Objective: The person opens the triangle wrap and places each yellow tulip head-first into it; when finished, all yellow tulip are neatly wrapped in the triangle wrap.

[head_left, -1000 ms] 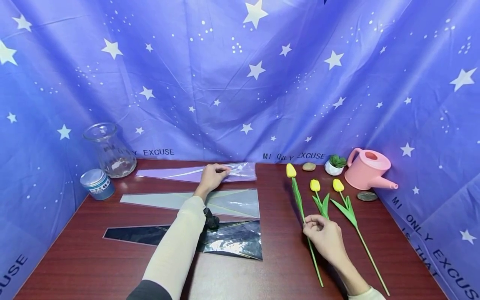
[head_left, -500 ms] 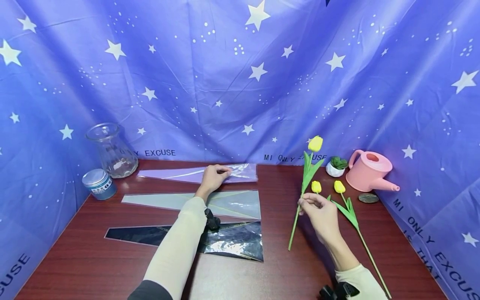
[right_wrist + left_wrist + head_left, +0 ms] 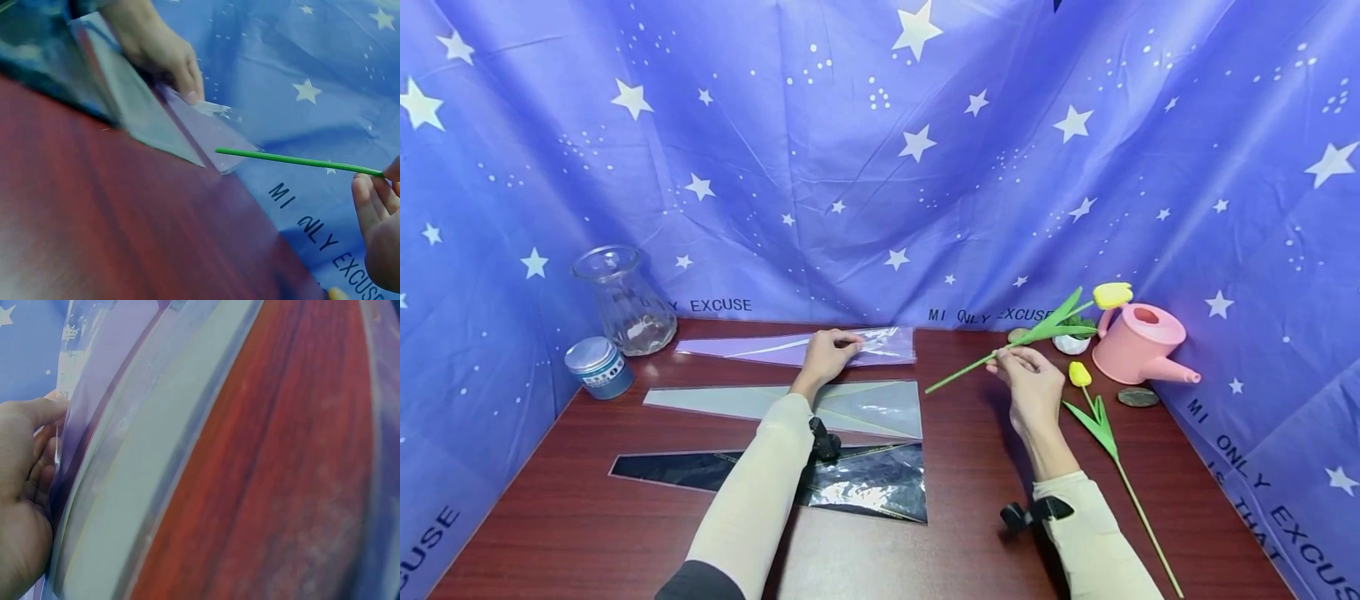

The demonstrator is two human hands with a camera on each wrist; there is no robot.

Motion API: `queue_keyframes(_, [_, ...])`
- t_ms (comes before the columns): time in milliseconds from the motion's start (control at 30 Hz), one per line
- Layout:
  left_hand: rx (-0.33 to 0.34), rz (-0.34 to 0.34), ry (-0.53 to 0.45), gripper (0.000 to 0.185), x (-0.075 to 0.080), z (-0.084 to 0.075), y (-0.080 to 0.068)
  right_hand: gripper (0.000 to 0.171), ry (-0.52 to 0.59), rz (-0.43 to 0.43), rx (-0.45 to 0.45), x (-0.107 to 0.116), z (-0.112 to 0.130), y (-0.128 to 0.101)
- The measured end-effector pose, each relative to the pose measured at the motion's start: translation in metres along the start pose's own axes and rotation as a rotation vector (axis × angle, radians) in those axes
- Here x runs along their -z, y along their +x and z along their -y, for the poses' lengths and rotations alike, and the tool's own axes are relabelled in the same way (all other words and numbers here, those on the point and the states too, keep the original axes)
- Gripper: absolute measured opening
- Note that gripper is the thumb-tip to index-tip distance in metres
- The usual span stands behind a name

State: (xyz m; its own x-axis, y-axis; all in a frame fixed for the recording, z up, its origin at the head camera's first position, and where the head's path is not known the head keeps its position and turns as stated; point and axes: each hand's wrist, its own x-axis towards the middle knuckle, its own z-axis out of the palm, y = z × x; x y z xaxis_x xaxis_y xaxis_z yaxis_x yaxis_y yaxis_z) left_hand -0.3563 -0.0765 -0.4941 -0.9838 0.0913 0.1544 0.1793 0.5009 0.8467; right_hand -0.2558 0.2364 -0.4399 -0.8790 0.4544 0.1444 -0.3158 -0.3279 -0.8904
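My right hand [image 3: 1036,390] pinches the green stem of a yellow tulip [image 3: 1051,330], held above the table and lying aslant, its bloom to the upper right. In the right wrist view the bare stem [image 3: 294,160] points left towards the sleeves. My left hand [image 3: 826,360] pinches the clear plastic near the wide right end of a purple flower sleeve [image 3: 767,347]. The left wrist view has thumb and fingers at that sleeve's edge. A second tulip [image 3: 1099,427] lies on the table at the right. Another tulip is hidden behind my right hand.
A grey sleeve [image 3: 715,402] and a black sleeve [image 3: 872,479] lie in front of the purple one. A glass vase [image 3: 632,308] and a blue jar [image 3: 598,371] stand at the left. A pink watering can [image 3: 1138,337], potted plant [image 3: 1071,333] and dark stone [image 3: 1138,397] are at the right.
My right hand has lifted the tulip off the table and moved away from me; the bloom has swung right and the stem end left, towards the sleeves. My left hand stays at the purple sleeve.
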Motion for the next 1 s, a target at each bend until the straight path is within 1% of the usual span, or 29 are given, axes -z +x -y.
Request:
queue_keyframes(167, [-0.025, -0.009, 0.020, 0.015, 0.000, 0.001, 0.001, 0.014, 0.080, -0.082, 0.026, -0.009, -0.011, 0.018])
queue_keyframes(300, [-0.045, -0.014, 0.024, 0.014, 0.000, 0.001, 0.001, 0.011, 0.082, -0.131, 0.020, -0.015, -0.017, 0.027])
queue_keyframes(433, [-0.053, -0.016, 0.019, 0.014, -0.001, 0.002, 0.002, 0.010, 0.089, -0.157, 0.009, -0.023, -0.025, 0.031])
queue_keyframes(600, [-0.057, -0.016, 0.023, 0.014, 0.000, 0.001, 0.001, 0.012, 0.102, -0.198, -0.001, -0.032, -0.040, 0.034])
queue_keyframes(733, [-0.050, -0.011, 0.024, 0.014, 0.001, 0.001, 0.001, 0.011, 0.090, -0.241, -0.030, -0.043, -0.051, 0.032])
queue_keyframes(1000, [-0.055, -0.014, 0.033, 0.014, 0.000, 0.002, 0.000, 0.008, -0.005, -0.324, -0.099, -0.068, -0.070, 0.024])
